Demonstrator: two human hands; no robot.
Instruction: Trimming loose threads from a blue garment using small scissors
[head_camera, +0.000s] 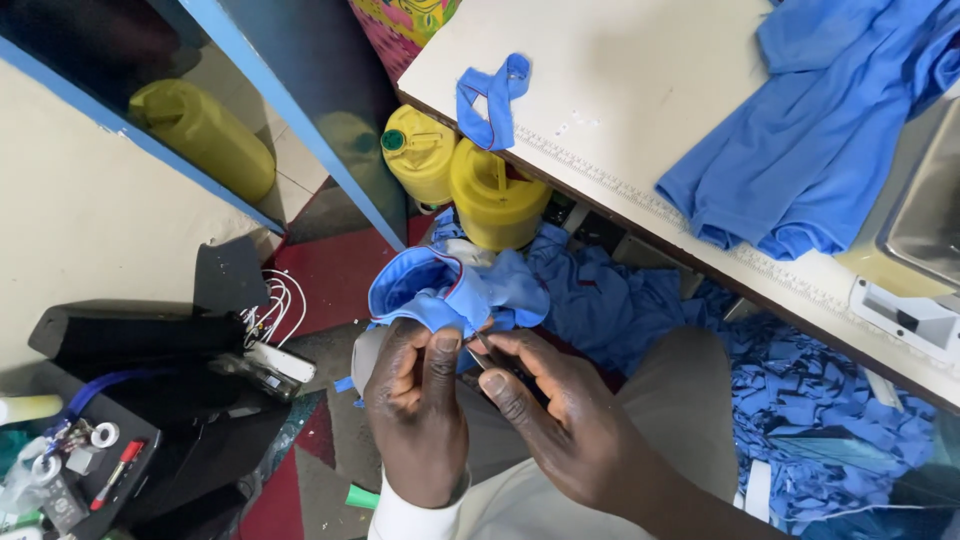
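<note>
My left hand (418, 405) pinches the lower edge of a blue garment piece with a thin red trim (440, 283), held up over my lap. Beside it, my right hand (555, 415) grips a small dark metal tool (487, 352) whose tip touches the fabric next to my left thumb. Both hands meet at the cloth's edge above my beige trousers.
A white worktable (620, 90) runs along the upper right, carrying a blue fabric strip (492, 98), a blue garment (830, 130) and a sewing machine's edge (925, 215). Yellow jerrycans (460, 175) and blue fabric scraps (820, 400) lie below. A black case with small items (85, 460) sits left.
</note>
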